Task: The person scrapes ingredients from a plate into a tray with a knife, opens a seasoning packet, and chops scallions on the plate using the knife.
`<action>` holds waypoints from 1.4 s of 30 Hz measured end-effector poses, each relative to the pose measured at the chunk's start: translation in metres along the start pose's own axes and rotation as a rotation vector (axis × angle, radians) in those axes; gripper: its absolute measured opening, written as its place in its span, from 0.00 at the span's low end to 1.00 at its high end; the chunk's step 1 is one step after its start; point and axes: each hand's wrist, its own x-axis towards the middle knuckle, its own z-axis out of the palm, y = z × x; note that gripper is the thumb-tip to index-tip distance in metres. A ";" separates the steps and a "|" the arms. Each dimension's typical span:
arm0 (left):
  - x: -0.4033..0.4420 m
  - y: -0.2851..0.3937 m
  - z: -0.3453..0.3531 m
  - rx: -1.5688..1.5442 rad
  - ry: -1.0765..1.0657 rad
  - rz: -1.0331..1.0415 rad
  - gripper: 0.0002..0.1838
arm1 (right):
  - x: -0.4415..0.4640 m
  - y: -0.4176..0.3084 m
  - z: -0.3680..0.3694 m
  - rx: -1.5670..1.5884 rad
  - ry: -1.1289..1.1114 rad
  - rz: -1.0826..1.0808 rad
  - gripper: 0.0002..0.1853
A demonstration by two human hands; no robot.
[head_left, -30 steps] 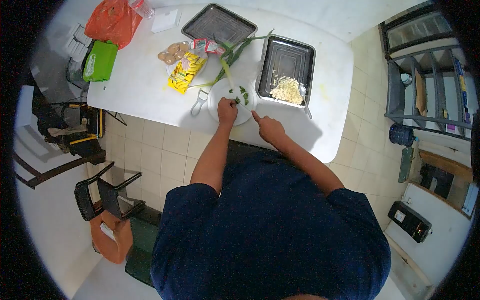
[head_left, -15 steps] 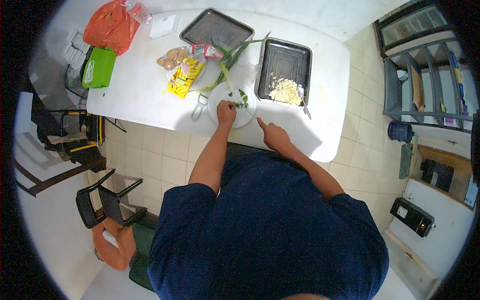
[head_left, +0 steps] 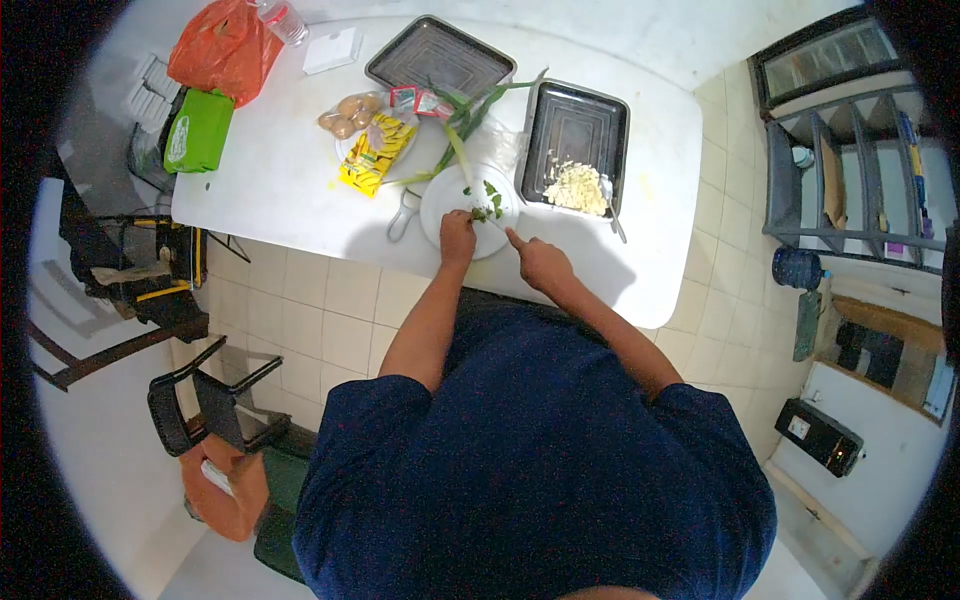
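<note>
My right hand [head_left: 543, 265] is closed around a knife [head_left: 501, 224], index finger stretched along it. Its blade points left over a round white plate [head_left: 432, 205]. Chopped green leaves [head_left: 492, 192] lie scattered on that plate. My left hand [head_left: 458, 238] rests at the plate's near left, fingertips pinched on green leaves close to the blade. A pale leek-like stalk [head_left: 461, 155] with long green leaves reaches from the plate toward the back. Beside the plate on the left lies a peeler-like tool [head_left: 403, 215] with a pale handle.
Right of the plate, a dark tray [head_left: 575, 125] holds a pale chopped heap [head_left: 577, 189] and a spoon [head_left: 618, 222]. Behind stands another dark tray [head_left: 440, 65]. Left are a yellow packet [head_left: 375, 157], bagged brown eggs [head_left: 350, 115], a green box [head_left: 199, 132] and an orange bag [head_left: 225, 50].
My right hand and the knife have shifted slightly left, closer to my left hand. The leaves on the plate are arranged a little differently. The view has shifted slightly.
</note>
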 end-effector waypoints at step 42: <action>0.001 0.005 -0.008 -0.082 0.120 -0.021 0.05 | -0.014 0.010 0.023 0.016 0.071 -0.018 0.34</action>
